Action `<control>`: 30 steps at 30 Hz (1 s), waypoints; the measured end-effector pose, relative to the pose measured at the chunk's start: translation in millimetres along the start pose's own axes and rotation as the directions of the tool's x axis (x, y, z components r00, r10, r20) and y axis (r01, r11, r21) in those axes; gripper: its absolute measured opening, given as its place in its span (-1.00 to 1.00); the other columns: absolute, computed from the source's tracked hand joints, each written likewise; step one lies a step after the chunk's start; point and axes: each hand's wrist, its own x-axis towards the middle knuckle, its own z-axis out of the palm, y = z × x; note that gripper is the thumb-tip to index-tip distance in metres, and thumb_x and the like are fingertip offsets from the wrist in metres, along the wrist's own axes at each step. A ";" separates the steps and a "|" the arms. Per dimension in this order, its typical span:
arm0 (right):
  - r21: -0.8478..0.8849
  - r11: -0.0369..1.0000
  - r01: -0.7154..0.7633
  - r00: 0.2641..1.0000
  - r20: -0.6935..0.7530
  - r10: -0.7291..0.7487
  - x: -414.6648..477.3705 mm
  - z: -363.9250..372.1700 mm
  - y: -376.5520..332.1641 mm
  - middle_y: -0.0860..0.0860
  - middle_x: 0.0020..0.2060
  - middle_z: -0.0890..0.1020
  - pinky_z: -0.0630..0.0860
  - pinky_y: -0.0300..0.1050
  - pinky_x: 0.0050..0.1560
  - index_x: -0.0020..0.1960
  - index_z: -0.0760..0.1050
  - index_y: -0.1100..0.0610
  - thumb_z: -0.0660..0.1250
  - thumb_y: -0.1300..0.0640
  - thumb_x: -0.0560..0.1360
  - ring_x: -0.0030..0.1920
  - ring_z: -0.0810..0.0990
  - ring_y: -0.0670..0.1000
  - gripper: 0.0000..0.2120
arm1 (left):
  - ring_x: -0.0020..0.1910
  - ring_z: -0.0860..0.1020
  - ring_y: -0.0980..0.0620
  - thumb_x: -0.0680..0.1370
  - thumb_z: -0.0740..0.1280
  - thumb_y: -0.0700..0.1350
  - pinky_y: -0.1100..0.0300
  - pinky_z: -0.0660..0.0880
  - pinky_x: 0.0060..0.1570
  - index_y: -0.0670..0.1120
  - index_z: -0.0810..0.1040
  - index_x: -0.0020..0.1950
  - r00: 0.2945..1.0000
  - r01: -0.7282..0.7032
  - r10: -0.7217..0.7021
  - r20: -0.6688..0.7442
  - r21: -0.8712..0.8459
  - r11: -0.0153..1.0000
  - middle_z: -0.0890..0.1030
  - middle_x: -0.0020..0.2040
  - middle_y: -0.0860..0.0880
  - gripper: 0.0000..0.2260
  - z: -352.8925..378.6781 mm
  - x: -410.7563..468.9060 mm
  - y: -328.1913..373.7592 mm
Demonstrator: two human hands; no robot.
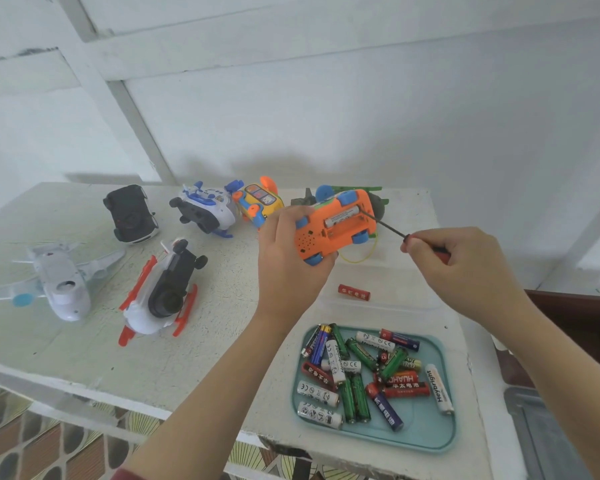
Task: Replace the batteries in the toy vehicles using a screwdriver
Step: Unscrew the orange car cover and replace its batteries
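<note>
L hand (288, 258) grips the orange toy car (326, 233) belly-up, batt. bay open w/ a white cell (340, 217) inside. R hand (465, 268) pinches the screwdriver (388, 226) — tip in that bay. A red battery (354, 292) lies on the table (84, 341) below both grips; battery tray (430, 434) nearer the person.

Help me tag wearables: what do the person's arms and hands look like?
The left hand and right hand are bare: no gloves, rings or watch visible. Forearms are uncovered; a dark red sleeve edge shows on the left arm.

Head-worn view, close, down onto the table (84, 341)
</note>
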 end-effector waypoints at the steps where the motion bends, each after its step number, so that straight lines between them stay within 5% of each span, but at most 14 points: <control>1: 0.012 1.000 -0.001 1.000 0.000 0.001 -0.2 0.8 0.6 0.34 -0.43 0.44 0.14 -0.22 -0.42 -0.18 0.53 0.43 0.26 0.19 0.54 -0.47 0.26 -0.08 -0.71 | 0.03 0.45 0.04 0.29 0.55 -0.23 0.16 0.48 -0.07 -0.10 0.45 0.13 1.000 0.005 -0.005 -0.007 -0.006 1.000 0.44 0.05 0.15 -0.52 0.2 0.0 0.8; 5: 0.072 0.997 -0.018 1.000 0.015 0.017 0.5 -1.3 6.6 0.07 -0.57 0.32 0.17 -0.30 -0.47 -0.23 0.59 0.35 0.29 0.22 0.53 -0.53 0.24 -0.08 -0.76 | 0.02 0.41 0.16 0.30 0.54 -0.19 0.30 0.44 -0.05 0.02 0.41 0.16 0.999 0.036 -0.036 -0.018 -0.026 0.999 0.38 0.06 0.41 -0.48 -2.8 0.5 1.2; 7: 0.086 0.996 -0.019 0.996 0.088 0.011 -2.0 -0.1 6.6 -0.09 -0.63 0.33 0.22 -0.36 -0.48 -0.23 0.64 0.24 0.30 0.22 0.52 -0.58 0.27 -0.11 -0.79 | 0.04 0.44 0.09 0.30 0.55 -0.20 0.19 0.49 -0.05 -0.04 0.44 0.16 0.999 0.035 -0.035 -0.004 -0.022 0.999 0.41 0.05 0.31 -0.50 -2.7 0.7 0.0; 10: 0.080 0.996 0.027 0.991 0.126 -0.037 -7.1 6.9 2.6 -0.08 -0.62 0.32 0.22 -0.36 -0.48 -0.23 0.64 0.24 0.30 0.23 0.53 -0.57 0.27 -0.11 -0.79 | 0.05 0.48 -0.01 0.30 0.55 -0.19 0.10 0.50 -0.05 -0.16 0.48 0.14 0.999 0.038 -0.037 0.013 -0.012 0.999 0.44 0.05 0.12 -0.54 1.1 2.5 1.1; 17: 0.062 0.990 0.127 0.990 0.049 -0.130 -7.8 18.6 -8.2 0.07 -0.46 0.44 0.23 -0.36 -0.45 -0.26 0.58 0.28 0.29 0.26 0.54 -0.51 0.31 -0.10 -0.77 | 0.04 0.44 0.04 0.28 0.55 -0.21 0.38 0.37 -0.03 -0.16 0.49 0.13 0.998 0.062 -0.062 -0.006 0.015 0.998 0.42 0.03 0.10 -0.53 5.7 3.3 2.7; 23: 0.021 0.992 0.128 0.991 0.023 -0.128 -7.8 28.1 -8.1 0.02 -0.55 0.38 0.26 -0.38 -0.42 -0.30 0.54 0.23 0.28 0.24 0.55 -0.47 0.36 -0.12 -0.75 | 0.03 0.42 0.06 0.25 0.56 -0.17 0.55 0.29 -0.13 -0.14 0.52 0.12 0.996 0.075 -0.072 -0.049 0.075 0.994 0.47 0.01 0.05 -0.52 8.3 4.8 4.2; 28: -0.058 0.995 0.084 0.996 0.023 -0.083 -13.1 48.0 -19.7 -0.14 -0.57 0.43 0.25 -0.34 -0.38 -0.30 0.46 0.08 0.25 0.12 0.55 -0.45 0.45 -0.16 -0.75 | -0.02 0.38 0.04 0.22 0.53 -0.15 0.34 0.23 -0.36 -0.13 0.54 0.07 0.989 0.117 -0.092 -0.114 0.236 0.965 0.51 -0.04 -0.07 -0.55 18.2 6.0 7.3; 30: -0.115 0.993 0.038 0.999 0.042 -0.034 -11.5 53.8 -23.4 -0.12 -0.52 0.43 0.35 -0.13 -0.31 -0.23 0.48 0.09 0.26 0.06 0.55 -0.39 0.46 -0.07 -0.79 | -0.04 0.37 0.02 0.22 0.51 -0.17 0.27 0.27 -0.35 -0.14 0.54 0.05 0.990 0.097 -0.062 -0.127 0.291 0.952 0.51 -0.06 -0.09 -0.57 21.4 10.6 7.4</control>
